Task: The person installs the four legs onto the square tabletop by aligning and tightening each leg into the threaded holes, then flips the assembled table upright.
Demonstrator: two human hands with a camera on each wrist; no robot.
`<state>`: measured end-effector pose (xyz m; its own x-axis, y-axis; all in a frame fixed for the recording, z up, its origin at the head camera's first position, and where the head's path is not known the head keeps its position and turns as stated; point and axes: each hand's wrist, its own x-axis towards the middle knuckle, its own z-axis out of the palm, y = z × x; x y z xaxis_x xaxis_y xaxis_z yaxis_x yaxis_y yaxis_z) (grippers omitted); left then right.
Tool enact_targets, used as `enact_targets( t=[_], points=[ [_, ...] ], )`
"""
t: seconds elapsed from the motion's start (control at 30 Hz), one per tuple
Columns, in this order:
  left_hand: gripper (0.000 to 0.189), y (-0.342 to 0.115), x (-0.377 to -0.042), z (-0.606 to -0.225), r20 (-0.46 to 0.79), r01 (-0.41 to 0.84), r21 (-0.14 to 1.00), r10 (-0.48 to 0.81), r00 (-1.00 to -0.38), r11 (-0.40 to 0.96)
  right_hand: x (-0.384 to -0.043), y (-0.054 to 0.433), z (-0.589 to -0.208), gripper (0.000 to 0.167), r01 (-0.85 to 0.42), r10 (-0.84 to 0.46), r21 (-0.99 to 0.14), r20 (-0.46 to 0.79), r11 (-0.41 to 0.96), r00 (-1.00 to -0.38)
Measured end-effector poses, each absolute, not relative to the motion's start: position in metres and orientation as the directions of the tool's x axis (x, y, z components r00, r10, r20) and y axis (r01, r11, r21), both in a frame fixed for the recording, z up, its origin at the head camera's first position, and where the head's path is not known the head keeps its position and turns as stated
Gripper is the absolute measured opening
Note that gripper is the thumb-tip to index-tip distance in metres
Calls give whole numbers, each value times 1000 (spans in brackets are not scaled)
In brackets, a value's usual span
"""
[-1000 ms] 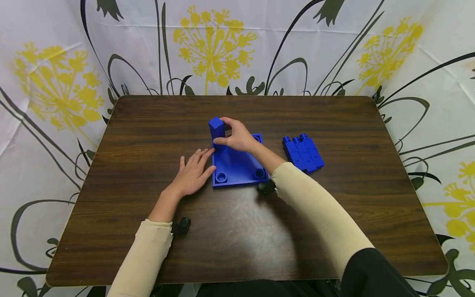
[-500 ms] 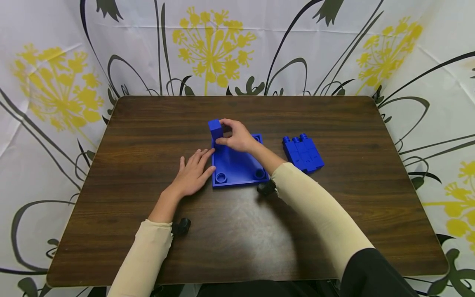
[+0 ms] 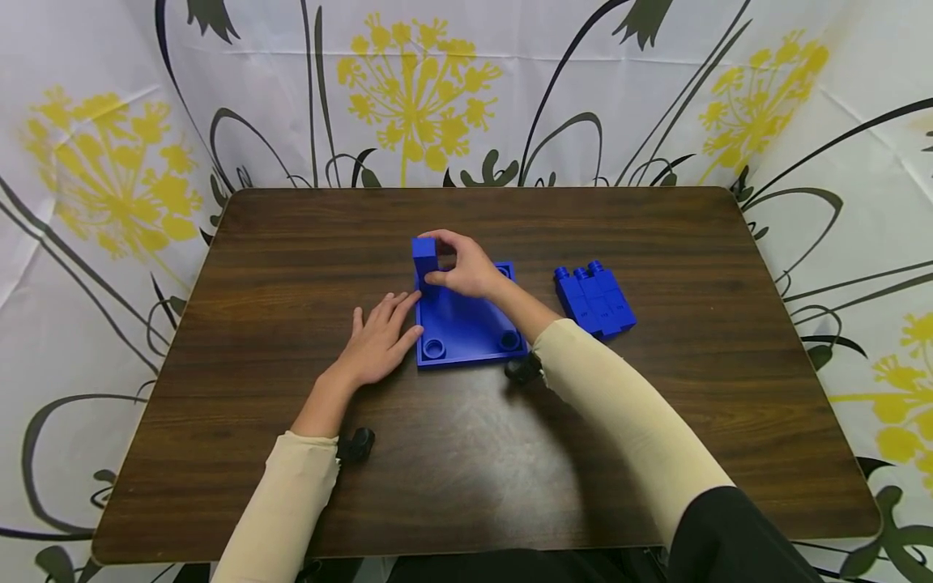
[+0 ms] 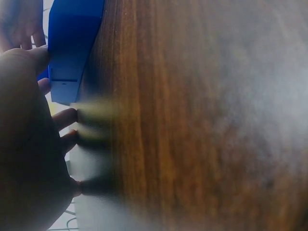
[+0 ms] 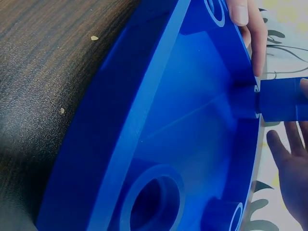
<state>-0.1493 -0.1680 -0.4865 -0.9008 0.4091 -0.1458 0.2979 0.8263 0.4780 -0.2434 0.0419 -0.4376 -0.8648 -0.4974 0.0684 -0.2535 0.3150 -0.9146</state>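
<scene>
My right hand (image 3: 466,265) pinches a square blue leg (image 3: 425,253) between thumb and fingers. It stands upright at the far left corner of a blue shallow-walled panel (image 3: 466,324). In the right wrist view the leg's narrower end (image 5: 258,102) meets the rim of the corner socket; how deep it sits cannot be told. My left hand (image 3: 375,344) lies against the panel's left side, fingers spread and fairly straight, fingertips and thumb touching the edge. Round sockets show at the panel's other corners, the near left socket (image 3: 434,349) among them.
Three more blue legs (image 3: 595,301) lie side by side on the brown wooden table (image 3: 291,259), right of the panel, their round pegs pointing away. A flowered white cloth (image 3: 262,73) hangs behind the table.
The blue leg has come down slightly at the corner and turned a little, its top shifting as my right fingers moved with it. My left hand and the panel have stayed put.
</scene>
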Motion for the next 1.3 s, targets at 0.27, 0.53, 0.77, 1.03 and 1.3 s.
enact_targets(
  t=[0.27, 0.53, 0.77, 1.03, 1.3],
  points=[
    [62, -167, -148, -486, -141, 293, 484, 404, -904, 824, -243, 43, -438, 55, -251, -545, -934, 76, 255, -835],
    [61, -167, -148, -488, -136, 297, 490, 408, -903, 820, -241, 41, -437, 60, -237, -496, -898, 24, 370, -868],
    [61, -167, -149, -487, -137, 297, 491, 410, -902, 819, -241, 41, -434, 67, -235, -503, -894, 13, 381, -864],
    [61, -168, -149, -488, -138, 300, 490, 413, -900, 818, -241, 40, -433, 65, -248, -546, -910, 29, 333, -837],
    [62, -167, -150, -489, -139, 296, 487, 407, -903, 822, -241, 38, -433, 62, -247, -482, -874, 16, 419, -876]
  ],
)
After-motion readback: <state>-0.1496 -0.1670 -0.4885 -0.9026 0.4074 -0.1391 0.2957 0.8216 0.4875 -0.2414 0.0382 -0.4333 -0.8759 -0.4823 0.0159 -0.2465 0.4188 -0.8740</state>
